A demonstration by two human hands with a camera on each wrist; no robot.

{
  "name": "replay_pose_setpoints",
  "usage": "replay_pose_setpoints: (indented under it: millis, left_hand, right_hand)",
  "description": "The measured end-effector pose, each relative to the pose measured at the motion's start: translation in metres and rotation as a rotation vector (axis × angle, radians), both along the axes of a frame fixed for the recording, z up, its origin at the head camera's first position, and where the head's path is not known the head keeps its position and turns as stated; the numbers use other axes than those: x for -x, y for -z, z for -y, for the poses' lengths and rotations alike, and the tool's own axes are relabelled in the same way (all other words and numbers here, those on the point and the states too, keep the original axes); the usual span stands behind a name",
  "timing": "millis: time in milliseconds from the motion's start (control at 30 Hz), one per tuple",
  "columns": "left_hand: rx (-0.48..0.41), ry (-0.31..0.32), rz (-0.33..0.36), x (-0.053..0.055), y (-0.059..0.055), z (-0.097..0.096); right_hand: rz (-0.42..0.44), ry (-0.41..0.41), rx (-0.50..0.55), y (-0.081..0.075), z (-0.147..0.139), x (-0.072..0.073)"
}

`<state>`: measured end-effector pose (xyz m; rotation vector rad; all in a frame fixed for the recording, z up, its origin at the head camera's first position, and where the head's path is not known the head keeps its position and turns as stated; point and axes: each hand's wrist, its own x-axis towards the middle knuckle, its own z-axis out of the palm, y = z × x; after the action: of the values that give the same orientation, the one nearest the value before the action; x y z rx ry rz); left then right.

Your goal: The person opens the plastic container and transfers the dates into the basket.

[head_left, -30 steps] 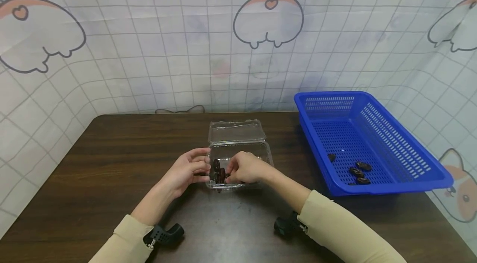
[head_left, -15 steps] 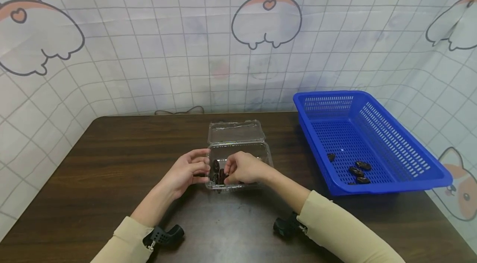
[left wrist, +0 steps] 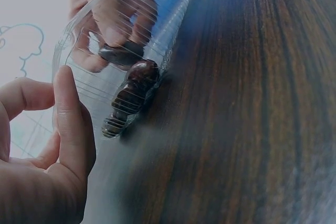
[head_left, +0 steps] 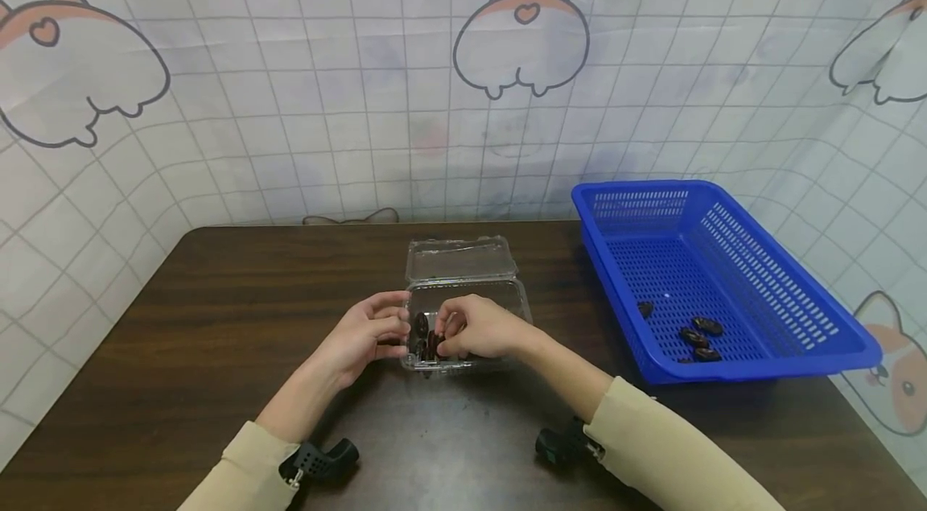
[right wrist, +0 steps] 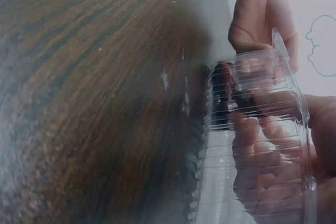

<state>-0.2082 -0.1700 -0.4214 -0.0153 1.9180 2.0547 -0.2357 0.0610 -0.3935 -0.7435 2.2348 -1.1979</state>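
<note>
A clear plastic clamshell box [head_left: 481, 288] stands on the table with its lid [head_left: 459, 257] folded back. Dark glossy dates [left wrist: 132, 98] lie in a row in its left part. My left hand [head_left: 362, 338] holds the box at its left side, fingertips right at the rim. My right hand [head_left: 478, 326] reaches down into the box and pinches a date [left wrist: 122, 53], seen through the ribbed wall in the left wrist view. Beside the row, the pinched date sits close to the others. In the right wrist view the clear wall overlaps my right fingers [right wrist: 249, 135].
At the right a blue slotted basket [head_left: 789, 366] stands on the dark wood table [head_left: 239, 318], with several dates [head_left: 695, 336] near its front left corner. A patterned sheet [head_left: 362, 92] hangs behind and along both sides.
My right fingers shift only slightly inside the box, staying beside the row of dates. The left hand stays at the box's side. The view tilts a little.
</note>
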Motion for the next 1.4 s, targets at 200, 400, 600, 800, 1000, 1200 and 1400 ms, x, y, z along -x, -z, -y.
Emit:
replay_pose_setpoints:
  millis: [200,400,600,800,1000,1200,1400]
  left_hand:
    - [0.008,-0.001,0.001,-0.001,0.001,0.0]
    - [0.003,-0.006,0.016,-0.001,0.003,-0.001]
    - [-0.012,0.001,0.002,-0.001,0.002,-0.001]
    - [-0.02,0.015,-0.003,0.0,0.002,-0.001]
    - [-0.02,0.017,-0.006,-0.001,0.003,0.0]
    - [-0.019,0.022,-0.008,0.0,0.003,0.0]
    - [-0.012,0.012,-0.003,0.0,0.003,0.0]
  right_hand:
    - [-0.02,0.043,0.036,-0.001,-0.006,-0.002]
    - [-0.007,0.105,0.081,-0.004,-0.014,-0.003]
    - [-0.003,0.139,0.132,-0.013,-0.025,-0.002]
    - [-0.029,0.18,0.137,-0.026,-0.04,-0.004]
    - [-0.021,0.198,0.151,-0.034,-0.053,-0.01]
    - [-0.022,0.229,0.17,-0.04,-0.068,-0.015]
    - [-0.066,0.24,0.164,-0.052,-0.08,-0.021]
